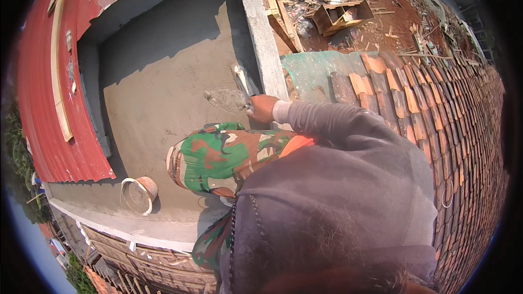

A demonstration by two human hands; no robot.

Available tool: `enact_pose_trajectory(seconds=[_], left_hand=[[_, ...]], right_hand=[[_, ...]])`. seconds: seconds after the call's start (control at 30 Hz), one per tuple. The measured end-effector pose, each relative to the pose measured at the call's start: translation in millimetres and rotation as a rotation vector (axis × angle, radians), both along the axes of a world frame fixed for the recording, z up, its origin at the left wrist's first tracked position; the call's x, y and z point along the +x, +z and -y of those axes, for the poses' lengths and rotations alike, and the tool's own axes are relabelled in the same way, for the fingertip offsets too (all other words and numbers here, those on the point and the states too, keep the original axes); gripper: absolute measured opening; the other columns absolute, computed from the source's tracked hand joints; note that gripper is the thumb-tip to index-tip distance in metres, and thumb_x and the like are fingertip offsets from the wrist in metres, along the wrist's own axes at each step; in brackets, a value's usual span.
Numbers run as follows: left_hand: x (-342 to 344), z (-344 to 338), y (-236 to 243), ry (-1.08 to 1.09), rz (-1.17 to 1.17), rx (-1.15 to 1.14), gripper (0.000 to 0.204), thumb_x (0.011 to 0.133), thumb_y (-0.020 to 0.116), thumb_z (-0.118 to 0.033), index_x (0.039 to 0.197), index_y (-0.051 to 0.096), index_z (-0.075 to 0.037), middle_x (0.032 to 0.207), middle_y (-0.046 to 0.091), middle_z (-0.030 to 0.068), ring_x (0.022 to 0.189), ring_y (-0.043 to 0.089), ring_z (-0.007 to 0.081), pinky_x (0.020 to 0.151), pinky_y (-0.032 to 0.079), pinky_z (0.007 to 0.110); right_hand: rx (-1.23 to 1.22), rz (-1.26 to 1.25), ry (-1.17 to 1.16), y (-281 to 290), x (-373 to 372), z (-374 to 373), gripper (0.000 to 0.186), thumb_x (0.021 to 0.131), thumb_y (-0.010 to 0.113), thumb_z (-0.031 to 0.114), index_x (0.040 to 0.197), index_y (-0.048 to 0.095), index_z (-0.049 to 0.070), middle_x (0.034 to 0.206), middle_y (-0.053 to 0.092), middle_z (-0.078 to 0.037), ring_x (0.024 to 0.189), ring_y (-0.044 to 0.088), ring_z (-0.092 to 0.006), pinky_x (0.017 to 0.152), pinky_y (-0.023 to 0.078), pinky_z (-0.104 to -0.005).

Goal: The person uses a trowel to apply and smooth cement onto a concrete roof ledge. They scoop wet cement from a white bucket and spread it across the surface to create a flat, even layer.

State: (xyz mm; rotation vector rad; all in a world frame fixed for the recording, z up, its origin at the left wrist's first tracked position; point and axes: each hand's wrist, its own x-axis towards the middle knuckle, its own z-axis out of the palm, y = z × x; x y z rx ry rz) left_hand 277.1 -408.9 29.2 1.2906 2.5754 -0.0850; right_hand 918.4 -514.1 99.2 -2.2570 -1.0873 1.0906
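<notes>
My right hand point(262, 109) is closed around a cement-smeared trowel point(245, 80) at the foot of a low concrete wall point(265, 32). The tool lies close along the wall, and my fingers hide its near end. Beside it, a rough, wetter-looking patch of mortar point(226, 99) lies on the grey cement surface point(163, 95). My left hand is out of sight. A bucket point(151, 186) with a pale rim and grey residue inside stands on the cement beyond my camouflage-clad knee.
Red corrugated metal sheeting point(41, 98) with a long wooden strip point(59, 87) borders the left side. Clay roof tiles point(436, 114) slope away on the right, beside green netting point(310, 71). Past the wall lie a wooden box point(327, 22) and scattered debris.
</notes>
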Motion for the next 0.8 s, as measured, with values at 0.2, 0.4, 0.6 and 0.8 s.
enact_pose_trajectory(seconds=[0.2, 0.4, 0.6, 0.8], left_hand=[[22, -7, -11, 0.007, 0.035, 0.022, 0.117, 0.083, 0.076, -0.065, 0.167, 0.018, -0.006, 0.149, 0.045, 0.0379, 0.136, 0.049, 0.0513, 0.112, 0.041, 0.058], [22, 4, -24, 0.024, 0.066, 0.056, 0.117, 0.083, 0.076, -0.065, 0.167, 0.018, -0.007, 0.147, 0.046, 0.0381, 0.134, 0.05, 0.0519, 0.111, 0.041, 0.058], [-32, 43, -61, 0.071, 0.118, 0.185, 0.118, 0.083, 0.076, -0.066, 0.167, 0.018, -0.008, 0.146, 0.047, 0.0383, 0.133, 0.051, 0.0525, 0.11, 0.042, 0.059], [-114, 101, -75, 0.1, -0.021, 0.677, 0.118, 0.083, 0.076, -0.066, 0.167, 0.017, -0.009, 0.145, 0.048, 0.0385, 0.131, 0.053, 0.0531, 0.109, 0.042, 0.06]], right_hand=[[0.182, -0.589, -0.424, 71, 106, 28, 0.029, 0.095, 0.067, 0.027, 0.108, 0.072, 0.001, 0.083, 0.069, -0.01, 0.062, 0.066, -0.0212, 0.054, 0.056, -0.036], [0.639, -0.349, -0.937, 112, 222, 33, 0.026, 0.099, 0.061, 0.027, 0.108, 0.066, 0.003, 0.079, 0.06, -0.004, 0.061, 0.059, -0.0142, 0.054, 0.052, -0.0325], [0.36, -0.31, -0.541, 97, 111, -53, 0.029, 0.101, 0.065, 0.031, 0.103, 0.063, 0.002, 0.078, 0.061, -0.006, 0.058, 0.061, -0.0159, 0.05, 0.051, -0.0331], [0.182, -0.445, 0.001, 18, -20, -136, 0.022, 0.102, 0.062, 0.026, 0.102, 0.061, 0.004, 0.078, 0.06, -0.003, 0.061, 0.06, -0.0122, 0.053, 0.049, -0.0312]])
